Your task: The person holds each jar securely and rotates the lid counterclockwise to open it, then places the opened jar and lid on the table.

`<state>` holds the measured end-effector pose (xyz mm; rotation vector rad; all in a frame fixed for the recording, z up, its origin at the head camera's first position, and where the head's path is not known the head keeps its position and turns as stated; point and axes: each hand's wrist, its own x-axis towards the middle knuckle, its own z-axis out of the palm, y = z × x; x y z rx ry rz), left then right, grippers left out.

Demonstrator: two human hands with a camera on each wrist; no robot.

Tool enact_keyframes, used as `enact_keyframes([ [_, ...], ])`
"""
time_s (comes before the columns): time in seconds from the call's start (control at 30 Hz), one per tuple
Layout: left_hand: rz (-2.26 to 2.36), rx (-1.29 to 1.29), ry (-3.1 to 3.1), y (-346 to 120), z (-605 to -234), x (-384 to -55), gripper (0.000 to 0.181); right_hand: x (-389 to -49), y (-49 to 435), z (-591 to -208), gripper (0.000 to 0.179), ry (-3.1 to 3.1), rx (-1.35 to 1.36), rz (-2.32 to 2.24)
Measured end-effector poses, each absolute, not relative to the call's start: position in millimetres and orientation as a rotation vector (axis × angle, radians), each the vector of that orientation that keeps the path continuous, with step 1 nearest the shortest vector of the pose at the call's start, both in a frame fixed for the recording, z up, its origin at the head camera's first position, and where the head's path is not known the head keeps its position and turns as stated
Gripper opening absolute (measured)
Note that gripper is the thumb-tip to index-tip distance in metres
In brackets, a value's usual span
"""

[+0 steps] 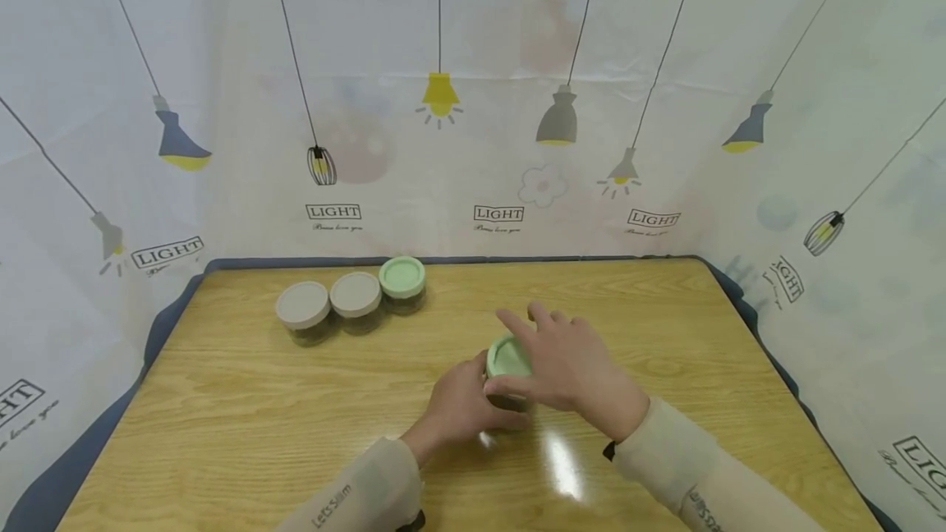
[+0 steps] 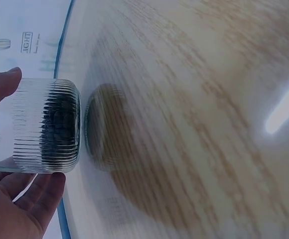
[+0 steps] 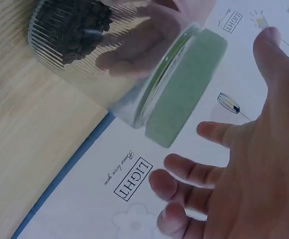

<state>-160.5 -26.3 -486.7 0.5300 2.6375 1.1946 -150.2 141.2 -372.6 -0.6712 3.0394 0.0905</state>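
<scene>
A ribbed glass jar (image 2: 60,124) has dark lumpy contents in its lower part. My left hand (image 1: 461,402) grips its side, thumb and fingers on opposite sides in the left wrist view. The base is on or just above the tabletop; I cannot tell which. A pale green lid (image 3: 187,89) sits on the jar's mouth and looks level with the rim. Around the lid, my right hand (image 1: 565,358) is spread, thumb on the near side. In the right wrist view its fingers (image 3: 182,167) stand apart from the lid, with a gap showing.
Toward the back left of the wooden table (image 1: 259,433) stand two jars with whitish lids, one jar (image 1: 303,310) left of the other (image 1: 356,302). Beside them is a green-lidded jar (image 1: 402,282). A cloth wall (image 1: 414,212) printed with lamps surrounds the table's back and sides.
</scene>
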Motion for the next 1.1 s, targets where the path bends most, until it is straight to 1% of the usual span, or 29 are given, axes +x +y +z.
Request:
enact_keyframes([
  [0.17, 1.187, 0.536, 2.646, -25.4, -487.0, -160.9, 0.091, -146.2, 133.0, -377.3, 0.097, 3.026, -0.484, 0.062],
  [0.3, 1.184, 0.547, 2.657, -24.9, -489.3, -161.4, 0.089, -142.8, 129.9, -383.2, 0.094, 3.069, -0.453, 0.011],
  [0.73, 1.193, 0.533, 2.664, -23.5, -489.3, -161.7, 0.088, -144.5, 128.2, -391.8, 0.077, 3.101, -0.613, 0.06],
  [0.87, 1.19, 0.523, 2.654, -24.3, -489.0, -161.5, 0.088, -149.1, 130.4, -393.9, 0.077, 3.06, -0.665, 0.07],
  [1.0, 1.189, 0.524, 2.649, -25.1, -488.6, -160.7, 0.088, -153.6, 134.8, -395.4, 0.081, 3.011, -0.735, 0.037],
  [1.1, 1.187, 0.529, 2.656, -25.2, -489.1, -160.6, 0.087, -155.9, 138.5, -394.7, 0.079, 2.976, -0.787, -0.01],
])
